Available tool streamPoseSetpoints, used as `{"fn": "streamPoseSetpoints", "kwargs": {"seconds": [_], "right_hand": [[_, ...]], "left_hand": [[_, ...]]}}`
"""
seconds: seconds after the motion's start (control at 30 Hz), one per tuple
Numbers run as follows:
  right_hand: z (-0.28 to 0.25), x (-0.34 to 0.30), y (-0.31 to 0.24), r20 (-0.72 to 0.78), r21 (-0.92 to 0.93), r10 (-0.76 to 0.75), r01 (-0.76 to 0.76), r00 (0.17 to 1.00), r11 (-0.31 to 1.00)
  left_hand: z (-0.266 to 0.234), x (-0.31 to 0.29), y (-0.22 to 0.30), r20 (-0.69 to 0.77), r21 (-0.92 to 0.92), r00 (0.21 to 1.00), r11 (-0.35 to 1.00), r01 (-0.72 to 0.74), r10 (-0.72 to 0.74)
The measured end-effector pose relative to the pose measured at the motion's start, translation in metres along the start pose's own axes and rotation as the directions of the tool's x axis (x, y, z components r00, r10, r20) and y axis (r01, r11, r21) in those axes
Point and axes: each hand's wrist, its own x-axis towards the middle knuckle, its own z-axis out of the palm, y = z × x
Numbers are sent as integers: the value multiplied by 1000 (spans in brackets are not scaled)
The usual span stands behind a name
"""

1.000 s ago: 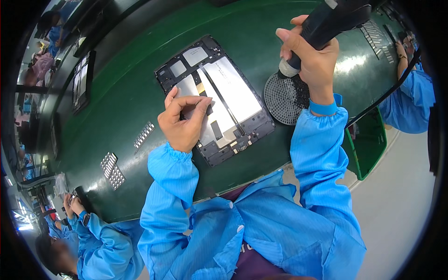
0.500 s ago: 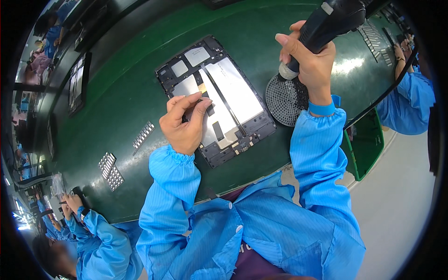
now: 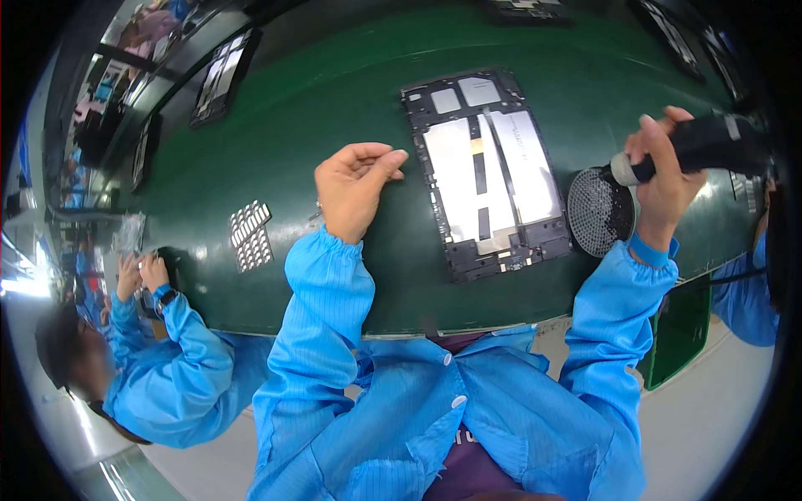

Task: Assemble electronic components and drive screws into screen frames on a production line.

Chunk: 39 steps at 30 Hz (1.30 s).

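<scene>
Opened tablet (image 3: 489,171) lies flat on green counter (image 3: 292,142), long axis running away from person. Left hand (image 3: 355,188) just left of tablet, fingertips pinched together, contents unclear. Right hand (image 3: 664,171) right of tablet, clenched round black electric screwdriver (image 3: 697,146), tip over round screw tray (image 3: 600,210).

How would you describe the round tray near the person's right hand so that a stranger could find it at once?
Start at the green table and find the opened tablet lying face down in its middle. Just right of it, under the tip of the black power screwdriver held in the right hand, lies the round tray. It is the only circular thing there, dark and dotted with fine holes.
</scene>
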Motion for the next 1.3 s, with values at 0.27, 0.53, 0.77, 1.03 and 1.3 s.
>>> {"fn": "streamPoseSetpoints", "kwargs": {"seconds": [0.27,0.53,0.77,1.03,1.3], "right_hand": [[54,-10,-14,178,145,-38,12,983,989],[122,-15,-16,397,95,-49,12,916,995],[161,-22,12,506,144,-10,-73,863,987],[178,-25,25,484,115,26,-93,875,989],[181,-28,34,488,137,-5,-71,873,988]], "left_hand": [[8,14,-1,177,212,977,974,76,-115],[5,29,-4,250,269,965,963,4,-74],[0,36,-3,346,167,913,972,165,-215],[-1,53,-1,316,305,929,948,91,-191],[-5,62,1,360,275,873,932,237,-329]]}}
